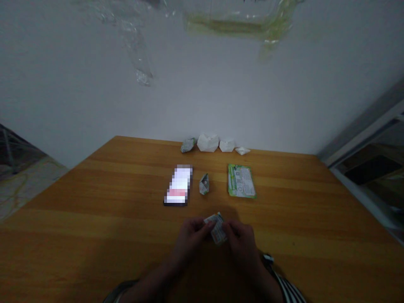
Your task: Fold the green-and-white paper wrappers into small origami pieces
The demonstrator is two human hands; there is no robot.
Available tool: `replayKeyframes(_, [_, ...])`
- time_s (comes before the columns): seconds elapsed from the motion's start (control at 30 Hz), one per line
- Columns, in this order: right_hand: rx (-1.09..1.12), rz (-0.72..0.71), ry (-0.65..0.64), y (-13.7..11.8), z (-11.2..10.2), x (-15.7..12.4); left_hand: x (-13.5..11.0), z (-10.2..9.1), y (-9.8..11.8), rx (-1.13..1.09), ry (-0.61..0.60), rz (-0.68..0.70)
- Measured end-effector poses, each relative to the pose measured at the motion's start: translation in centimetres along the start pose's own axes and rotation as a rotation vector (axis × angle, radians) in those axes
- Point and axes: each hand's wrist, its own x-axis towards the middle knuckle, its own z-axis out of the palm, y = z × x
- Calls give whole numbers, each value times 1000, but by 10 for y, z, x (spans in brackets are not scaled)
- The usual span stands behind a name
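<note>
Between my hands is a small folded piece of printed paper [218, 232], pale with fine print, held just above the wooden table. My left hand [194, 235] pinches its upper left part with thumb and fingers. On its right edge, my right hand [241, 240] is closed in a pinch. Beyond it lies a small folded printed paper shape [204, 184], pointed at the top. A green and white printed packet or leaflet [241, 181] lies flat to the right of that. Dim light hides the finer folds.
A phone [179, 185] with a lit, blurred screen lies left of centre on the wooden table [126, 202]. Along the wall stand a folded printed paper shape [188, 145] and white folded paper shapes [208, 143], [227, 145], [243, 150]. Yellowed tape [227, 26] marks the wall.
</note>
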Motion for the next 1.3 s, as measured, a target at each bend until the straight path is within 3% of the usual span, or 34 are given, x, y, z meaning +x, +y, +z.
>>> replayKeyframes(0.1, [20,8,48,-1,3,-2,0,2,-1,-59,14,-19])
replayKeyframes(0.27, [36,42,148,-1,6,-2,1,7,-5,-34,-155,-43])
replayKeyframes(0.47, [18,38,189,-4,8,-4,-5,9,0,153,-23,106])
replayKeyframes(0.63, [37,6,104,-4,11,-4,-4,4,4,165,137,157])
replayKeyframes(0.73, [47,11,95,-4,13,-6,-3,3,3,201,171,175])
replayKeyframes(0.93, [33,53,206,-5,14,-7,-6,11,-2,73,-40,179])
replayKeyframes(1.1, [75,59,180,-4,15,-5,-6,10,-5,101,-41,163])
replayKeyframes(1.17, [101,73,174,-3,17,-5,-5,8,-4,118,-12,165])
replayKeyframes(1.3, [143,73,51,-2,17,-5,-3,2,0,264,178,193])
